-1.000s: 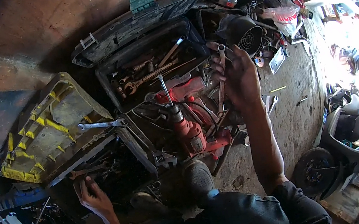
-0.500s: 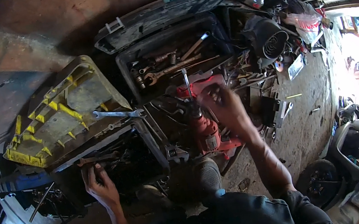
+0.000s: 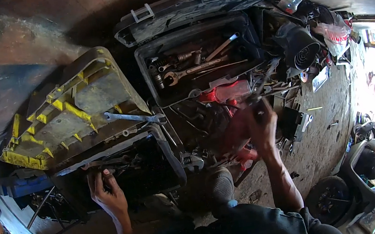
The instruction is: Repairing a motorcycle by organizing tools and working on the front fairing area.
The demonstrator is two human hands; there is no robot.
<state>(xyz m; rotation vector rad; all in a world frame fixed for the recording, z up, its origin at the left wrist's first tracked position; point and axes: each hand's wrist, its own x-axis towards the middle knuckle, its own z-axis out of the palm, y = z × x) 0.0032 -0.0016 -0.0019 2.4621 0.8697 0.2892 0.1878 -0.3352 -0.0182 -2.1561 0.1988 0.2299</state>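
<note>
My left hand [image 3: 105, 190] is at the near toolbox, fingers bent, with an open-ended wrench [image 3: 112, 161] at its fingertips. My right hand [image 3: 263, 127] is closed around the upper part of a red power drill [image 3: 233, 134]. Motion smears both the drill and the fingers, so the exact grip is unclear. The drill leans to the right, and a blurred shaft reaches up beyond my hand. Inside the dark near toolbox [image 3: 172, 160] lie several tools in shadow. A long wrench [image 3: 134, 117] rests across the edge of its yellow-ribbed lid [image 3: 101, 93].
Beyond stands a second toolbox [image 3: 147, 74] holding wrenches and sockets, its lid [image 3: 191, 12] raised against the wall. An adjustable wrench [image 3: 193, 160] lies by my shoe [image 3: 221, 184]. Scrap and a black round housing [image 3: 300, 47] are at far right. A wheel [image 3: 328, 197] sits at lower right.
My right hand has come down onto the drill, which has swung from upright to leaning right. The left hand stays by the wrench. The whole view has shifted slightly.
</note>
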